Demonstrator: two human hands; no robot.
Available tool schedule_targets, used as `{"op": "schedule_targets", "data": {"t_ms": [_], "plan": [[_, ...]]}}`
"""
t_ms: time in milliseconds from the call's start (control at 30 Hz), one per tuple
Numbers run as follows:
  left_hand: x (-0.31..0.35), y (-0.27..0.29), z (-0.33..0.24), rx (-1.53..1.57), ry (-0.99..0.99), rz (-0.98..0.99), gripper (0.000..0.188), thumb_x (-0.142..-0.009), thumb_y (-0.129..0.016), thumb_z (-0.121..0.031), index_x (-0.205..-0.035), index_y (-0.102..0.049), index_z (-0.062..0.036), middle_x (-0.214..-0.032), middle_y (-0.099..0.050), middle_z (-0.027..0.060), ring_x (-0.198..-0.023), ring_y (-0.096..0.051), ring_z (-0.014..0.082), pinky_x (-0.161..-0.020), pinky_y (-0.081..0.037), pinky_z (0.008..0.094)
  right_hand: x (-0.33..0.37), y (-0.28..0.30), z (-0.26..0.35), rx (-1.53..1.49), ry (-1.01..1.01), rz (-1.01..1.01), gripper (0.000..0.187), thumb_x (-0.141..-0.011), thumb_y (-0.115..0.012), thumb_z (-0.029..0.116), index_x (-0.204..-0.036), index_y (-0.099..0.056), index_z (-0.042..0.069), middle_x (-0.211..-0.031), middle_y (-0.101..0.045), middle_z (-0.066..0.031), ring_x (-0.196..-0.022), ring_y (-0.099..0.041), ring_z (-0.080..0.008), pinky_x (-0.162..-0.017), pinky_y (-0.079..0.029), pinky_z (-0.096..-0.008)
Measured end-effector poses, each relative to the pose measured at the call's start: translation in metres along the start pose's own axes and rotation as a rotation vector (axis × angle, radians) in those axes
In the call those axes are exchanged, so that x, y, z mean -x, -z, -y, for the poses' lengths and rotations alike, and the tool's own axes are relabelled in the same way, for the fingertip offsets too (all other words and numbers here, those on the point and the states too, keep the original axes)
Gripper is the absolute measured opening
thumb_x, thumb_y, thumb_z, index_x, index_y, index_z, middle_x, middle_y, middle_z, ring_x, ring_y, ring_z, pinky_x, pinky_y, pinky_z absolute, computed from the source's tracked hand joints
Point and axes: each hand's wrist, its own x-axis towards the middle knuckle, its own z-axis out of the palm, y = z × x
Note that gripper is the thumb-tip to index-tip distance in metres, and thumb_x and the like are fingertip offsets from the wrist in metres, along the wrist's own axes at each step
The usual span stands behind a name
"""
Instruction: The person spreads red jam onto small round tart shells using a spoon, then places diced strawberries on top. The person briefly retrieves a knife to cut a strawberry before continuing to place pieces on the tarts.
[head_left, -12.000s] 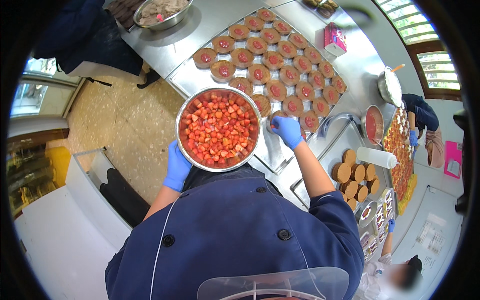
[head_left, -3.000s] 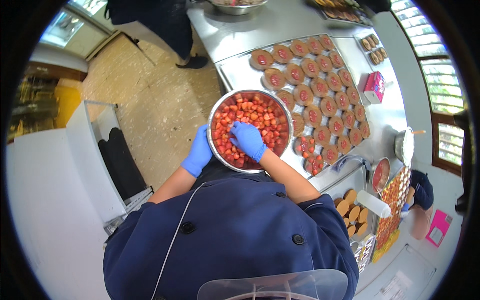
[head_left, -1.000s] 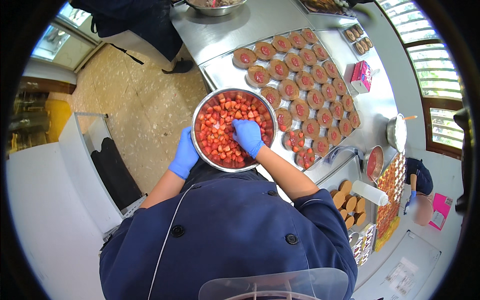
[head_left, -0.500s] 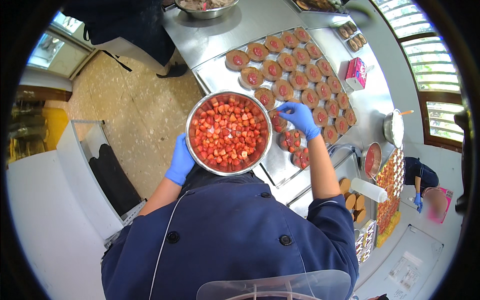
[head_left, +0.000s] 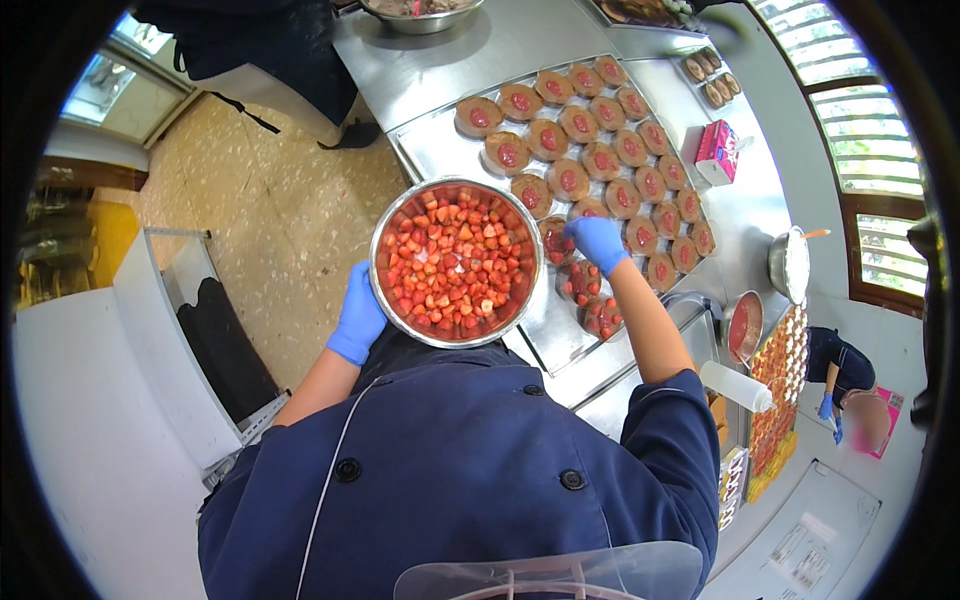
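Observation:
My left hand (head_left: 358, 315), in a blue glove, is closed on the left side of a round metal bowl (head_left: 455, 344). Cut strawberries (head_left: 458, 258) cover the bowl's bottom. To the bowl's right, my blue-gloved right hand (head_left: 598, 244) hovers with pinched fingers at the edge of a brown dessert round (head_left: 553, 241) with red filling. What the fingertips hold, if anything, is hidden. Closer to me are two dessert rounds topped with strawberry pieces (head_left: 604, 318). Rows of brown rounds with a red centre (head_left: 568, 181) stand beyond on a metal tray (head_left: 560, 340).
A tissue box (head_left: 716, 155), a bowl of white cream (head_left: 790, 265), a pan of red sauce (head_left: 745, 325) and a squeeze bottle (head_left: 737, 385) are at the right. A dark-clothed person (head_left: 260, 50) stands at upper left; another person (head_left: 838, 360) works at far right.
My right hand's fingertips have drawn back slightly to the right and curled in over the same round. The left hand keeps the bowl in about the same place.

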Motion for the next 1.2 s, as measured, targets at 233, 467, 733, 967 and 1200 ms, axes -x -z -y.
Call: {"op": "schedule_targets", "data": {"t_ms": [233, 467, 733, 967, 1200], "plan": [[-0.003, 0.008, 0.004, -0.193, -0.097, 0.08, 0.039, -0.102, -0.037, -0.03, -0.124, -0.05, -0.0013, -0.125, -0.058, 0.0138, -0.115, -0.056, 0.0224, -0.104, -0.045, 0.0384, 0.009, 0.024, 0.028, 0.173, 0.019, -0.075, 0.013, -0.079, -0.062, 0.015, -0.085, -0.073, 0.019, -0.082, -0.069, -0.0079, -0.073, -0.068, -0.0283, -0.065, -0.053, -0.0404], [-0.013, 0.026, 0.012, -0.047, -0.015, 0.032, 0.042, -0.102, -0.036, -0.031, -0.127, -0.049, 0.0001, -0.128, -0.057, 0.0146, -0.118, -0.055, 0.0234, -0.105, -0.044, 0.0394, 0.018, 0.052, 0.178, -0.464, 0.284, -0.169, 0.019, -0.079, -0.065, 0.017, -0.098, -0.071, 0.018, -0.092, -0.067, -0.0043, -0.082, -0.066, -0.0253, -0.069, -0.053, -0.0376], [-0.007, 0.016, 0.003, 0.165, 0.033, 0.132, 0.027, -0.102, -0.038, -0.011, -0.127, -0.04, -0.001, -0.125, -0.055, 0.0173, -0.114, -0.056, 0.0217, -0.101, -0.047, 0.0362, -0.01, -0.01, 0.261, -0.392, 0.351, -0.087, 0.023, -0.08, -0.07, 0.026, -0.102, -0.071, 0.018, -0.091, -0.068, -0.0065, -0.082, -0.066, -0.0253, -0.068, -0.053, -0.0392], [-0.005, 0.024, 0.017, -0.724, -0.357, 0.069, 0.032, -0.097, -0.046, -0.002, -0.127, -0.036, -0.0012, -0.126, -0.053, 0.0166, -0.113, -0.056, 0.021, -0.099, -0.049, 0.0364, -0.001, 0.025, 0.231, -0.817, 0.28, -0.167, 0.022, -0.077, -0.075, 0.025, -0.098, -0.071, 0.017, -0.089, -0.068, -0.0057, -0.076, -0.067, -0.0213, -0.068, -0.053, -0.0353], [-0.001, 0.029, -0.001, -0.98, -0.345, 0.013, 0.039, -0.094, -0.054, -0.003, -0.127, -0.034, -0.0025, -0.128, -0.05, 0.0155, -0.115, -0.054, 0.021, -0.1, -0.049, 0.0378, 0.022, 0.046, 0.081, -0.647, -0.288, -0.313, 0.027, -0.074, -0.076, 0.025, -0.098, -0.07, 0.014, -0.083, -0.069, -0.0036, -0.072, -0.066, -0.0176, -0.065, -0.051, -0.0322]]}}
